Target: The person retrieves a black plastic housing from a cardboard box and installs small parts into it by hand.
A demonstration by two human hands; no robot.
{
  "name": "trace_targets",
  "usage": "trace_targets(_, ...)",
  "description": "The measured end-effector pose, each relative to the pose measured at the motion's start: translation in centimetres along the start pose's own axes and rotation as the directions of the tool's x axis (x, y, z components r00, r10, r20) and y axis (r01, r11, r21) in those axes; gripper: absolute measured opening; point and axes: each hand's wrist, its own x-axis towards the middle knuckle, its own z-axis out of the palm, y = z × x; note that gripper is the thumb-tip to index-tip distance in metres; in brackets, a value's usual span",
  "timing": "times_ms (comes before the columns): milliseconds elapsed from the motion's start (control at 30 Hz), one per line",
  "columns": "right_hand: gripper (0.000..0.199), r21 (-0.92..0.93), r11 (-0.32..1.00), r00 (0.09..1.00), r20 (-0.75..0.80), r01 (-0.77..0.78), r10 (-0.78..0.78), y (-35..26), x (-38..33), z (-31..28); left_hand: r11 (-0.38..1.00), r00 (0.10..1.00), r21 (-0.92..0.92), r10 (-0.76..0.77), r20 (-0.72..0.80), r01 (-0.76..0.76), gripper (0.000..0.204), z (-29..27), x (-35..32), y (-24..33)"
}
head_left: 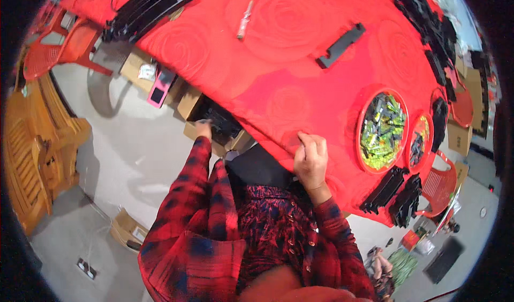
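Observation:
My left hand (203, 129) reaches down beside the table to an open cardboard box (188, 105) that holds black plastic parts (220, 121). Its fingers are small and blurred against the dark parts, so whether they grip one is unclear. Over the near edge of the red tablecloth (284, 106), my right hand (311, 160) is closed, thumb against the curled fingers. Anything in that pinch is too small or hidden to make out. Farther in on the cloth lie a long black plastic piece (341, 46) and a slim, pen-like tool (246, 20).
Right of my right hand sit a red-rimmed tray (360, 141) of green and black small parts and a smaller tray (430, 128). Black strips (383, 190) lie by the table edge, more (147, 12) at far left. A wooden chair (40, 152) stands left.

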Motion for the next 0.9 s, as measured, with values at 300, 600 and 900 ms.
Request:
trace_targets(300, 0.036, 0.031, 0.999, 1.000, -0.015, -0.023, 0.024, 0.8, -0.5, -0.9, 0.668, 0.682, -0.146, 0.696, -0.225, -0.730, 0.031, 2.4, -20.7, 35.9)
trace_targets(600, 0.034, 0.089, 0.996, 0.999, -0.039, -0.005, 0.008, 1.4, -0.6, -1.4, -0.010, 0.150, 0.296, 0.845, 0.513, -0.955, 0.072, 25.6, -27.4, 46.8)
trace_targets(900, 0.030, 0.105, 0.994, 0.999, -0.015, 0.030, -0.029, 2.0, -1.0, -1.1, 0.116, 0.254, 0.266, 0.777, 0.575, -0.957, 0.067, 25.0, -28.3, 44.7)
